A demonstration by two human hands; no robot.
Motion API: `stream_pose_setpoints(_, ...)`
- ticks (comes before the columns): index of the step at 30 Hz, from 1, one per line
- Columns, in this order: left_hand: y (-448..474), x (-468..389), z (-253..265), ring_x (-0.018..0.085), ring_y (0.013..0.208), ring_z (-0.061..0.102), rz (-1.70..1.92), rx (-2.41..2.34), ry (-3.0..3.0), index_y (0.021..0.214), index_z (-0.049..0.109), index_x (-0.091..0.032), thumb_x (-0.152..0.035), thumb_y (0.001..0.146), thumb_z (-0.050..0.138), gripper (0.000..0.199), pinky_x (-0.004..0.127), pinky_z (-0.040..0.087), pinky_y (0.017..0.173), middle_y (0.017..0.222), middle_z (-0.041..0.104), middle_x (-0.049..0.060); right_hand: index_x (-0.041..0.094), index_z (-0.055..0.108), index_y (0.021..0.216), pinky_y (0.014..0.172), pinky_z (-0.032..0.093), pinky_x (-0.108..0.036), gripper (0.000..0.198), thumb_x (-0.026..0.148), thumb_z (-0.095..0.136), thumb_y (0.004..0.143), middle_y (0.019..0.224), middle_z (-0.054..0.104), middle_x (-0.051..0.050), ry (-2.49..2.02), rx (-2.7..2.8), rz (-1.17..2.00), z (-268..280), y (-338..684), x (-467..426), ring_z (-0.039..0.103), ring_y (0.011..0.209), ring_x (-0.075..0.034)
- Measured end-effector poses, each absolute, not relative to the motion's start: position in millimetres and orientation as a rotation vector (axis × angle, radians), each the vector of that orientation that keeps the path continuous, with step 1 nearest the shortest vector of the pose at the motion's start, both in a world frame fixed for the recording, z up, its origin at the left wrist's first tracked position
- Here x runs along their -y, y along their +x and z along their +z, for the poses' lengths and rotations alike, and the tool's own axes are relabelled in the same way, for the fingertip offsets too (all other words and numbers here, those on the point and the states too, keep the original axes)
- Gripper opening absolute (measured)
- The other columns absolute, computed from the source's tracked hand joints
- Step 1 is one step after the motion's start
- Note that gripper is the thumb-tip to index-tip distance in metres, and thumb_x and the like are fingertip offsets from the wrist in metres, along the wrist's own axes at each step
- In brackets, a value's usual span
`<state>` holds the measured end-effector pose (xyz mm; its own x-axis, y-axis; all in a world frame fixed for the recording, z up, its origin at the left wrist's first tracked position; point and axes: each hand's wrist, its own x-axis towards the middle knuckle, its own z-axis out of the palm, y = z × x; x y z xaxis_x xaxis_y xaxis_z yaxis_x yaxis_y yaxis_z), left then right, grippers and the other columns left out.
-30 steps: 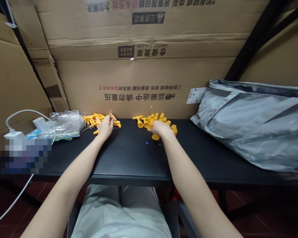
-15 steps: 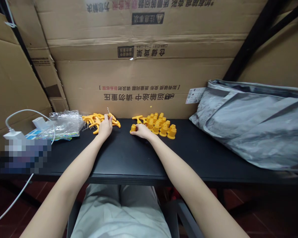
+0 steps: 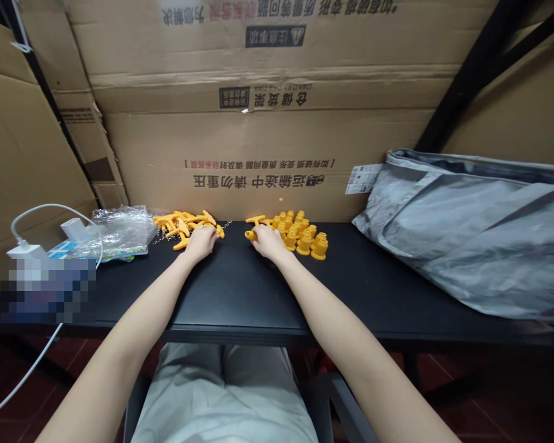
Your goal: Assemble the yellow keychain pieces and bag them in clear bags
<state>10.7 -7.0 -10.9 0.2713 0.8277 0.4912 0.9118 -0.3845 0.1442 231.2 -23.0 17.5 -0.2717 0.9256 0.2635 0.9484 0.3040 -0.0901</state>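
My left hand is closed on a corkscrew with a yellow handle, at the right edge of a pile of similar T-handled corkscrews. A thin metal spiral sticks out to the right beside the fingers. Facing it across a gap, my right hand grips a yellow stepped plastic cap, tipped so its narrow end points left. The fingers hide most of that cap. Just right of this hand stand several like caps in rows. Behind it lies a yellow T-shaped handle.
Clear plastic bags lie at the left, near a white charger with a cable. A large grey bag rests on the black table at the right. A cardboard sheet stands behind everything.
My left hand has turned, and the corkscrew's spiral has swung from pointing up to pointing right. The cap in my right hand has tipped from upright toward the left.
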Motion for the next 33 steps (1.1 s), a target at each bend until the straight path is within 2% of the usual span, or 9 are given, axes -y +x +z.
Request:
stream_pose_setpoints(5,11.4,6.5,-12.7,0.023,0.09,0.056,-0.64,1.525,-2.467,0.084,0.066,-0.016,-0.028,0.089,0.052,0.019,0.037,0.042,0.086,0.088,0.067,0.009,0.014,0.061,0.113,0.091,0.038,-0.043,0.03,0.013,0.052,0.085,0.122,0.058,-0.016,-1.729,2.328,-0.194,21.1,229.4,28.5,0.05,0.118,-0.03)
stream_pose_setpoints(21,12.2,6.5,-14.4,0.022,0.089,0.055,-0.59,1.426,-2.53,0.085,0.068,-0.017,-0.031,0.09,0.051,0.023,0.037,0.041,0.083,0.087,0.067,0.009,0.015,0.062,0.112,0.088,0.036,-0.044,0.03,0.011,0.048,0.086,0.12,0.059,-0.016,-1.761,2.279,-0.309,19.8,229.6,30.1,0.051,0.113,-0.03)
stream_pose_setpoints(25,14.3,8.7,-13.1,0.022,0.089,0.054,-0.571,1.382,-2.515,0.085,0.067,-0.017,-0.031,0.09,0.051,0.022,0.036,0.041,0.082,0.088,0.066,0.009,0.014,0.061,0.111,0.088,0.036,-0.043,0.028,0.014,0.049,0.087,0.12,0.059,-0.015,-1.668,2.336,-0.302,17.2,226.6,28.9,0.05,0.113,-0.03)
stream_pose_setpoints(33,22.3,19.3,-5.4,0.022,0.094,0.052,-0.589,1.278,-2.482,0.098,0.066,-0.019,-0.03,0.093,0.046,0.023,0.036,0.039,0.083,0.092,0.063,0.008,0.016,0.061,0.109,0.09,0.033,-0.04,0.023,0.016,0.055,0.088,0.116,0.06,-0.013,-1.365,2.424,-0.225,14.2,222.4,27.0,0.052,0.112,-0.026)
